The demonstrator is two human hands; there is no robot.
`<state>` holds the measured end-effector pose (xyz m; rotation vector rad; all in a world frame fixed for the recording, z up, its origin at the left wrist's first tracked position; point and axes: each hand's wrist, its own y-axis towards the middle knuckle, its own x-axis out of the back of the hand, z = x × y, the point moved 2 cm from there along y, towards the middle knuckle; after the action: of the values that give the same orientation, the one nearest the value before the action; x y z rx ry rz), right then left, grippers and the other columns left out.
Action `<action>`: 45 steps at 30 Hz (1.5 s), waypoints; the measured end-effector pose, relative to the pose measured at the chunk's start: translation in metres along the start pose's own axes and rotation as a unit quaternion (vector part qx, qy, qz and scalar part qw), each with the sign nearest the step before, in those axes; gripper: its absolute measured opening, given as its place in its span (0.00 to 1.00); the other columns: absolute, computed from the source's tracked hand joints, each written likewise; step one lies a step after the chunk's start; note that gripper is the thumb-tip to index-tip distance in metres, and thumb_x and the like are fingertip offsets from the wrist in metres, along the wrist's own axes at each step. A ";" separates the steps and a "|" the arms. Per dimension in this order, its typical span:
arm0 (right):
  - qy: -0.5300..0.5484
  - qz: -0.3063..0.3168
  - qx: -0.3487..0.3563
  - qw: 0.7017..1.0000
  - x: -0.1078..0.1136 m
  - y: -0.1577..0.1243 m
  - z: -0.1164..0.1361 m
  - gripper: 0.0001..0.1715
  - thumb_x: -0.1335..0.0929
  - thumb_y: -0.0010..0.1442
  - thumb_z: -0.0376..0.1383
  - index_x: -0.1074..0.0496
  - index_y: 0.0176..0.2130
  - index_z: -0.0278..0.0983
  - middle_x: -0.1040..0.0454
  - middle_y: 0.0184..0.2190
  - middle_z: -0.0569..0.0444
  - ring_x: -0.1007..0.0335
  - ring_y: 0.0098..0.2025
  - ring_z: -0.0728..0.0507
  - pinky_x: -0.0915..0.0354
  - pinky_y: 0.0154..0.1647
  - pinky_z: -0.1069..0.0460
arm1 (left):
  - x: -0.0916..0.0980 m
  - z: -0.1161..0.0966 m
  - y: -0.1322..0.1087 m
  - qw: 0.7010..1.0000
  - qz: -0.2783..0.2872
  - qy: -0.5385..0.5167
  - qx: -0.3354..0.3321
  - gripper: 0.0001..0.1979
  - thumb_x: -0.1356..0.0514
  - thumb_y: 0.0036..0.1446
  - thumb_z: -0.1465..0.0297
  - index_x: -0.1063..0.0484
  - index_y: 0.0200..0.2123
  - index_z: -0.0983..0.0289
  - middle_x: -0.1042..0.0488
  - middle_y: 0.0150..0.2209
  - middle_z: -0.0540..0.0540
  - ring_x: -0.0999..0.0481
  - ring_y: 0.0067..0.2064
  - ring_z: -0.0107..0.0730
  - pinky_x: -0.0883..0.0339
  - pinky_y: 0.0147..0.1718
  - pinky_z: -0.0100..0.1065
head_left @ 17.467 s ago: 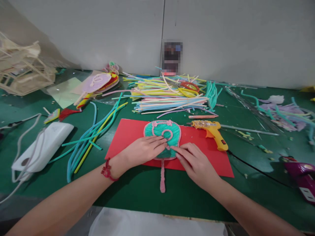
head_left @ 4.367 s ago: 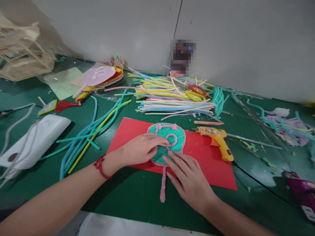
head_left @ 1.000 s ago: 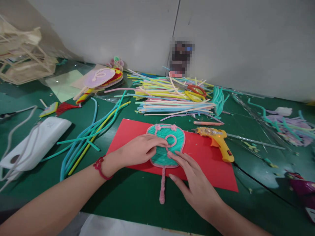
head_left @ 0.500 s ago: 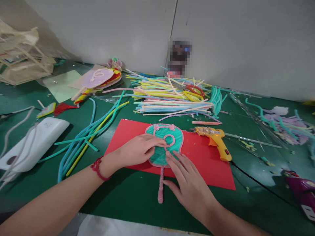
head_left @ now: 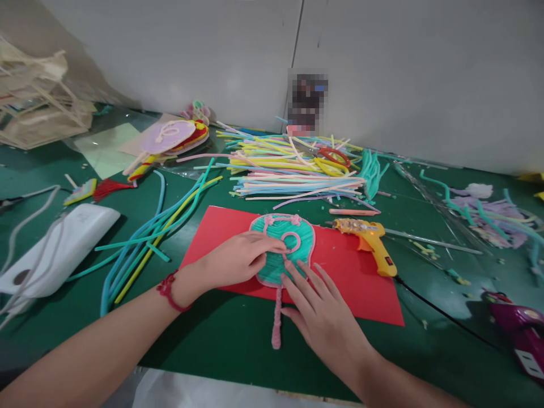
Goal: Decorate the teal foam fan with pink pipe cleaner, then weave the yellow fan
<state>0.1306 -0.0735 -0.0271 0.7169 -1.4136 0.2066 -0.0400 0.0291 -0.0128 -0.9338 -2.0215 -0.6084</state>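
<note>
A teal hand fan (head_left: 278, 228) made of pipe cleaners, with a pink rim and small pink flowers, lies on a red sheet (head_left: 361, 294). Its braided pink handle (head_left: 276, 328) points toward me over the table. On the fan's face a pink pipe cleaner (head_left: 298, 241) curls into a loop. My left hand (head_left: 238, 255) covers the fan's left side, thumb and fingers closed at the loop's lower end; the fingertips partly hide what they grip. My right hand (head_left: 325, 311) rests with fingers spread, its fingertips on the fan's lower right part below the loop.
A yellow glue gun (head_left: 374, 241) lies on the sheet's right edge. Behind are bundled pipe cleaners (head_left: 293, 184) with scissors (head_left: 334, 161) on top. Loose strands (head_left: 144, 243), a white power bank (head_left: 63, 249) and finished fans (head_left: 170, 136) are left; a purple device (head_left: 518, 334) is right.
Both hands stay on the fan in nearly the same pose. The right fingers are spread slightly wider. The view has shifted a little.
</note>
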 end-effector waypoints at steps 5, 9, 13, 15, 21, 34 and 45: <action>0.047 0.005 -0.007 0.999 0.003 0.003 -0.004 0.20 0.40 0.65 0.40 0.32 0.52 0.34 0.30 0.54 0.50 0.35 0.55 0.38 0.37 0.53 0.40 | 0.001 -0.001 0.001 1.000 -0.003 0.000 -0.002 0.20 0.53 0.56 0.80 0.31 0.49 0.61 0.26 0.50 0.51 0.29 0.52 0.31 0.37 0.53 0.36; 0.068 0.005 -0.016 0.998 0.004 0.004 -0.006 0.20 0.40 0.65 0.40 0.32 0.52 0.34 0.29 0.53 0.50 0.35 0.54 0.39 0.37 0.54 0.40 | 0.001 -0.001 0.001 1.000 -0.004 0.004 -0.005 0.20 0.53 0.56 0.80 0.31 0.49 0.61 0.26 0.49 0.51 0.29 0.52 0.31 0.37 0.53 0.36; 0.067 0.002 -0.017 0.998 0.003 0.004 -0.006 0.20 0.40 0.65 0.40 0.31 0.51 0.35 0.29 0.53 0.51 0.35 0.54 0.38 0.36 0.54 0.41 | 0.001 -0.001 0.001 1.000 0.000 0.006 -0.004 0.20 0.52 0.56 0.80 0.31 0.49 0.61 0.26 0.50 0.51 0.29 0.52 0.31 0.37 0.53 0.35; 0.069 0.004 -0.017 0.997 0.002 0.004 -0.008 0.20 0.40 0.65 0.40 0.31 0.51 0.34 0.29 0.53 0.51 0.36 0.54 0.38 0.36 0.54 0.40 | 0.000 -0.001 0.001 1.000 -0.001 0.005 -0.004 0.20 0.52 0.56 0.80 0.32 0.49 0.61 0.26 0.49 0.51 0.29 0.52 0.31 0.37 0.53 0.35; 0.077 0.004 -0.010 0.997 0.000 0.004 -0.011 0.19 0.39 0.64 0.40 0.31 0.51 0.34 0.28 0.52 0.50 0.35 0.53 0.38 0.35 0.53 0.41 | 0.000 -0.001 0.001 1.000 -0.010 -0.001 -0.011 0.20 0.53 0.56 0.80 0.31 0.48 0.62 0.25 0.48 0.52 0.28 0.51 0.31 0.36 0.52 0.36; 0.093 0.024 -0.027 0.995 0.000 0.002 -0.010 0.20 0.39 0.64 0.37 0.33 0.53 0.35 0.30 0.53 0.48 0.37 0.56 0.39 0.36 0.55 0.41 | -0.004 0.003 -0.001 1.000 -0.012 0.005 -0.018 0.21 0.52 0.56 0.80 0.33 0.51 0.60 0.27 0.50 0.51 0.30 0.53 0.30 0.38 0.54 0.36; 0.097 0.026 -0.021 0.995 -0.002 0.003 -0.012 0.21 0.37 0.63 0.41 0.32 0.52 0.34 0.31 0.54 0.48 0.37 0.54 0.38 0.36 0.54 0.40 | -0.003 0.002 -0.001 1.000 -0.009 0.009 -0.017 0.22 0.52 0.55 0.81 0.33 0.51 0.61 0.27 0.50 0.52 0.30 0.53 0.32 0.38 0.54 0.37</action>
<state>0.1383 -0.0638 -0.0274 0.6086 -1.2487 0.2801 -0.0401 0.0287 -0.0168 -0.9273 -2.0112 -0.6618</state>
